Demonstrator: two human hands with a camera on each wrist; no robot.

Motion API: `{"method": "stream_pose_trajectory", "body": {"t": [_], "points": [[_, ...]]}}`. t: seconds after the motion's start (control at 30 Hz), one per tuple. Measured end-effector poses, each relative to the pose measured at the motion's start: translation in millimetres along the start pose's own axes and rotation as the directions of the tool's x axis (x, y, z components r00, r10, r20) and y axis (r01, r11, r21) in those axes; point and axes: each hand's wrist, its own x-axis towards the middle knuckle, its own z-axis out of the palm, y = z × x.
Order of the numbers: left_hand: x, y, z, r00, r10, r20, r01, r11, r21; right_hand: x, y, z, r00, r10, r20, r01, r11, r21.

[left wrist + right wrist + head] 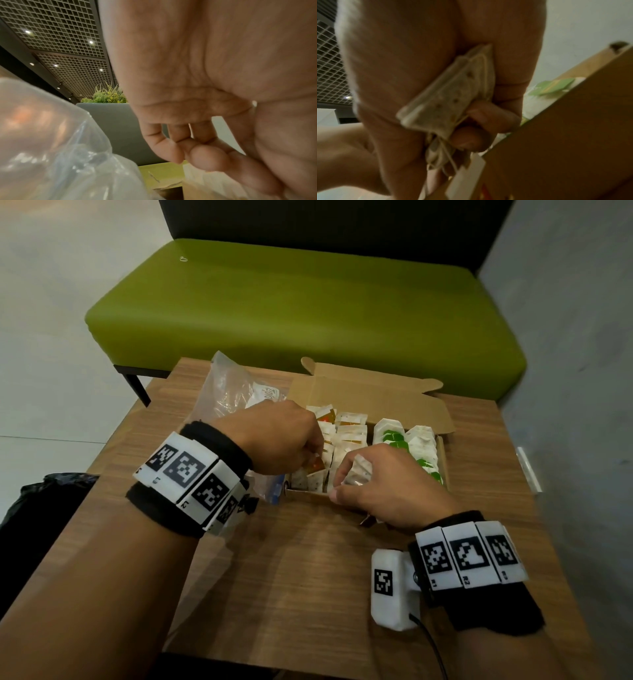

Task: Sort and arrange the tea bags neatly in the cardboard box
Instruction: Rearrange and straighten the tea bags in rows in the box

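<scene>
An open cardboard box point(376, 393) stands on the wooden table point(291, 577) with tea bags upright in rows: orange-tagged tea bags point(315, 466) at the left, pale ones in the middle, green-tagged tea bags point(394, 437) at the right. My left hand point(317, 451) reaches into the left row, fingers curled and thumb against fingertips, pinching an orange-tagged tea bag. In the left wrist view my left hand point(187, 155) shows curled fingers. My right hand point(342, 482) hovers over the box's near edge and grips a small stack of tea bags point(359, 472). In the right wrist view, fingers point(488, 115) clamp that stack point(445, 101) beside the box wall point(556, 135).
A crumpled clear plastic bag point(233, 392) lies left of the box, close under my left wrist point(51, 148). A green bench point(308, 302) stands behind the table. A black bag point(44, 501) sits off the table's left side, and a grey wall runs along the right.
</scene>
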Motion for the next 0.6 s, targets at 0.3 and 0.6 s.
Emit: {"method": "stream_pose_trajectory", "body": {"t": [0.3, 0.6], "points": [[8.1, 5.6, 7.5, 0.999, -0.038, -0.029, 0.041, 0.996, 0.083, -2.4, 6.7, -4.5, 1.000, 0.011, -0.028, -0.011, 1.000, 0.003], [10.3, 10.7, 10.7, 0.999, -0.033, -0.005, 0.033, 0.987, 0.158, -3.7, 5.5, -5.0, 0.999, 0.023, 0.022, -0.022, 0.999, -0.049]]}}
